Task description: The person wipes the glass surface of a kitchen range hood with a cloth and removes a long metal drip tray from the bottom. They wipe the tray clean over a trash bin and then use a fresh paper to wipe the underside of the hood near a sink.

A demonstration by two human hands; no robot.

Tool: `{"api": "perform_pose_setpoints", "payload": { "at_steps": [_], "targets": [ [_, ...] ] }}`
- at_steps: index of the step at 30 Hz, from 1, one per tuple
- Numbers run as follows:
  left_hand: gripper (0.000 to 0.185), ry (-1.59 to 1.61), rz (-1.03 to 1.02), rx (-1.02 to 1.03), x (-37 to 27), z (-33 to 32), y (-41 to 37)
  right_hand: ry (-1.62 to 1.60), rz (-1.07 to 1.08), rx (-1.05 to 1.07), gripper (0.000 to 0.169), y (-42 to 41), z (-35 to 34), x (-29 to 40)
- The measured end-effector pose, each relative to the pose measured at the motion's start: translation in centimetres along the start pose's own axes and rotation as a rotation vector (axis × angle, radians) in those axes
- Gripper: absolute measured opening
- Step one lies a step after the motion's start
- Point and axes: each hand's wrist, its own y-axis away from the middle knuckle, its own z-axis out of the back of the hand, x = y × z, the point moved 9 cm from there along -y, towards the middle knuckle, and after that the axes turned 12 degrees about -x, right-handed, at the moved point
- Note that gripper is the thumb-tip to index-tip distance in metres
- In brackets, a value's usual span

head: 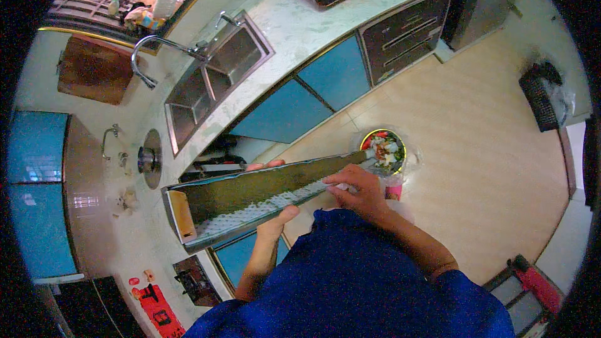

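A long, narrow, trough-like tray point(272, 188) lies slantwise across the space before me. Its inside is brownish, with a pale dimpled strip point(253, 209) along the near side and a tan block point(181, 216) at the left end. My left hand point(277, 223) holds the tray from below, thumb at the near edge and fingertips showing over the far edge. My right hand point(361, 192) is at the near edge towards the right end, fingers bent. Something whitish shows by its fingers, too blurred to name. Beyond the tray's right end stands a round bin point(385, 150) full of mixed waste.
A counter point(300, 33) with a double steel sink point(213, 75) and a curved tap point(164, 40) runs along the far side. Below it are blue cabinet doors point(286, 110), one apparently ajar. A black basket point(539, 96) and a red-and-grey object point(535, 286) are at the right.
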Motion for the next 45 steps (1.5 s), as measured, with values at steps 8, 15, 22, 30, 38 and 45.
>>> {"api": "perform_pose_setpoints", "payload": {
  "at_steps": [8,15,22,30,38,45],
  "targets": [
    [0.057,-0.217,-0.105,0.034,0.4,-0.8,0.3,-0.127,0.298,0.181,0.017,-3.0,-2.6,8.7],
    [0.055,-0.037,0.057,-0.097,1.5,-0.1,0.1,-0.125,0.590,0.248,0.020,-3.7,-4.3,14.9],
    [0.038,0.084,0.074,-0.117,0.1,-0.9,-0.2,-0.119,0.711,0.318,0.015,-3.9,-5.7,17.1],
    [0.033,0.088,0.070,-0.122,-0.5,-0.7,-0.2,-0.057,0.675,0.374,0.016,-4.5,-6.5,17.5],
    [0.042,-0.179,-0.019,-0.027,1.3,0.2,-0.8,-0.119,0.494,0.225,0.018,-5.7,-5.5,14.2],
    [0.055,-0.325,-0.073,-0.004,1.8,0.9,-1.0,-0.090,0.381,0.177,0.020,-6.0,-3.3,11.7]
  ]
}}
